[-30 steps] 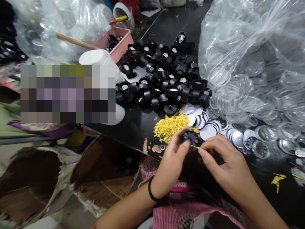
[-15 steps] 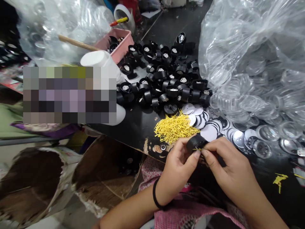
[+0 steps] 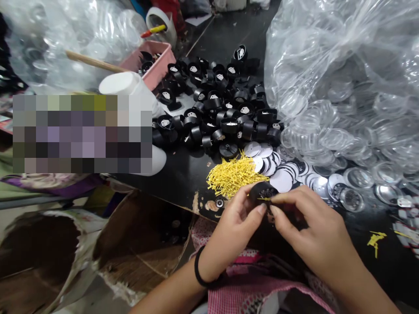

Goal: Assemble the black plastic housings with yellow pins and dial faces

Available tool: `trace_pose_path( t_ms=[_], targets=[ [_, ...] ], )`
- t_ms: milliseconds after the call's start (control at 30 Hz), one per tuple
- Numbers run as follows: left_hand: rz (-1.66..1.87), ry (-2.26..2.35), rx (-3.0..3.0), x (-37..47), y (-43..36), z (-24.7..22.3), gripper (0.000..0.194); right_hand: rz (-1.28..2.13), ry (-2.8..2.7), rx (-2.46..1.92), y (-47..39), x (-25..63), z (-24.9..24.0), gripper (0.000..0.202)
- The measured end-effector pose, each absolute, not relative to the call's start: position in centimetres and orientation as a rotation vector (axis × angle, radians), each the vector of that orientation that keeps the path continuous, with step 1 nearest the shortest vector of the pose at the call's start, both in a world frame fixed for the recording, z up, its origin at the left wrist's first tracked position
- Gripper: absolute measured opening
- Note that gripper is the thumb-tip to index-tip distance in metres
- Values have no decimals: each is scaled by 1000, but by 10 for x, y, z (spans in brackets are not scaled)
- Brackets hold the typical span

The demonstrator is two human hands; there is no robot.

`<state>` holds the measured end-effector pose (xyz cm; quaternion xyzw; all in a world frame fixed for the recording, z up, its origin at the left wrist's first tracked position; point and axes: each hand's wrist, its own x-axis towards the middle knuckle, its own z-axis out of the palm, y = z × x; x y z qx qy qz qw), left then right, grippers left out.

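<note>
Nearest, pink checked cloth (image 3: 262,293) is being partly covered by the forearms, and a black band (image 3: 197,271) is being worn on the left wrist. A round black case (image 3: 262,190) is being held just over the table's near edge by the left hand (image 3: 229,226), its grip being closed on the case with the thumb in front; the rear fingers are being hidden by the case and hand. A thin yellow piece (image 3: 263,199) is being seen across the case's dark face, its right end being met by the fingertips of the right hand (image 3: 314,218). That grip is being kept nearly closed, but whether the piece is being pinched or merely touched cannot be told; the lower fingers are being lost in shadow. Beyond, a heap of yellow pieces (image 3: 234,174) is being borne by the black table (image 3: 183,185), beside overlapping white discs (image 3: 281,180) and clear round covers (image 3: 356,178). Farther back, many black cases (image 3: 212,104) are being piled together, the lower ones being hidden by those above. The clear round parts inside the large plastic bag (image 3: 327,52) are being blurred by its folds. At left, a pixelated block (image 3: 81,135) is hiding whatever is being covered there, and the contents of a pink tray (image 3: 162,65) are being only partly shown.
</note>
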<state>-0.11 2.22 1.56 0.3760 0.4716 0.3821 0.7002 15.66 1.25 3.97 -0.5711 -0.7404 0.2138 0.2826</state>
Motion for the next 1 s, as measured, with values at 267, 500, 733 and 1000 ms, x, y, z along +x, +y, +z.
trace_pose_path(
  t_ms=[267,500,733,1000],
  targets=[
    [875,1092,694,8,18,18,32,254,-2155,-1474,24,152,39,13],
    [854,1110,742,16,18,3,39,734,-1942,-1654,31,171,44,10],
    [911,949,621,12,18,-9,35,-51,-1982,-1930,73,241,19,27],
    [914,872,482,18,21,-5,31,136,-1695,-1799,61,262,30,14]
  ],
)
